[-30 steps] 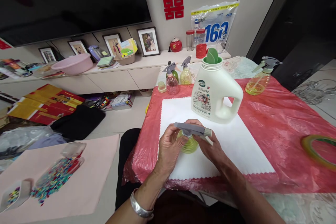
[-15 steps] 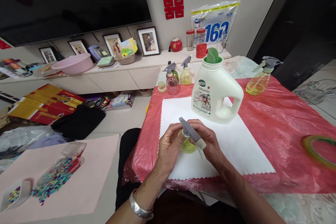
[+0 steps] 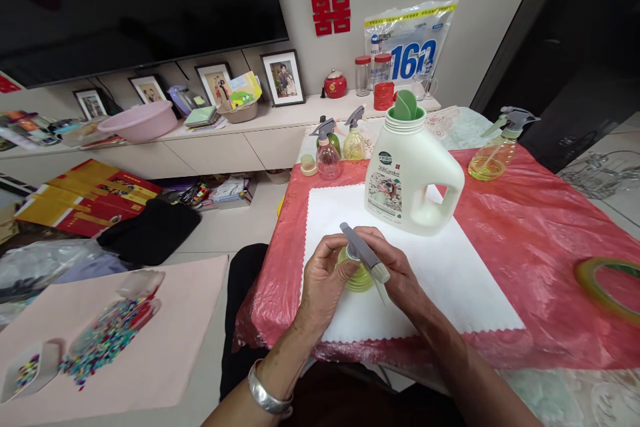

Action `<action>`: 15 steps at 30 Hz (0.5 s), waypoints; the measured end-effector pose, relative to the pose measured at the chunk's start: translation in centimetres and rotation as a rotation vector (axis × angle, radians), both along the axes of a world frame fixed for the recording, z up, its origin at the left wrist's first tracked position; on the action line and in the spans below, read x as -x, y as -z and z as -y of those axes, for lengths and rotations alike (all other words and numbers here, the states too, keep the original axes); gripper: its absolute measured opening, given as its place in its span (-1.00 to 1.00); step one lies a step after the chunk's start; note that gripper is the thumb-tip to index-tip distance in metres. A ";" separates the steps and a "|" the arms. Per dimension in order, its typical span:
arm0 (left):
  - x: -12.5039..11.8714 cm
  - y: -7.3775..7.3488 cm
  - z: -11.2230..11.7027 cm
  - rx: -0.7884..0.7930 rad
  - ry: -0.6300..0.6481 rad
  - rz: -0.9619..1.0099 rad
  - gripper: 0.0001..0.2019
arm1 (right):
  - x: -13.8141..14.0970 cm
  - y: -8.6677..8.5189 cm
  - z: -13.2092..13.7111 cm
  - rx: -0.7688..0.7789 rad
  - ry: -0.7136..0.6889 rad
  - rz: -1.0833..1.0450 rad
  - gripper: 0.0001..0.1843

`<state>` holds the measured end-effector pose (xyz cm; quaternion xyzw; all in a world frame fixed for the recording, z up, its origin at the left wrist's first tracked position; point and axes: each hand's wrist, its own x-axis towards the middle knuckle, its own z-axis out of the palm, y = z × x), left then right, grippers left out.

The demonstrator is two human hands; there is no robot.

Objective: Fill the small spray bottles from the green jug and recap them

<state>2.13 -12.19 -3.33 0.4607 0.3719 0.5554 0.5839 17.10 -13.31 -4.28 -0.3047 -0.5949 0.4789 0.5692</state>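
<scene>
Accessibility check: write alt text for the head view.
A person's left hand and right hand hold a yellow-green spray bottle with a grey trigger head over a white mat. A large off-white jug stands beyond them.

From where I sit, I count two hands at centre, a left hand (image 3: 320, 273) and a right hand (image 3: 397, 268). I make it four spray bottles: one yellowish bottle (image 3: 361, 280) at centre, a pink bottle (image 3: 329, 163) and a yellow bottle (image 3: 355, 147) at upper centre, one clear bottle (image 3: 487, 160) towards upper right (I leave out a half-hidden green bottle (image 3: 334, 141)). Then one jug (image 3: 410, 197), one tape roll (image 3: 585, 280) at right, two red-lidded jars, a left jar (image 3: 363, 80) and a right jar (image 3: 382, 68), and one basin (image 3: 140, 123) at upper left.
</scene>
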 end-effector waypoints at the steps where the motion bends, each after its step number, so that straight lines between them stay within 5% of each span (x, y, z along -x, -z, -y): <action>1: 0.0 0.1 0.0 -0.001 0.004 -0.002 -0.68 | 0.0 0.0 0.0 -0.004 -0.006 0.006 -0.60; 15: 0.1 0.2 0.2 -0.073 0.016 -0.059 -0.74 | 0.3 -0.2 0.2 -0.010 0.069 -0.054 -0.69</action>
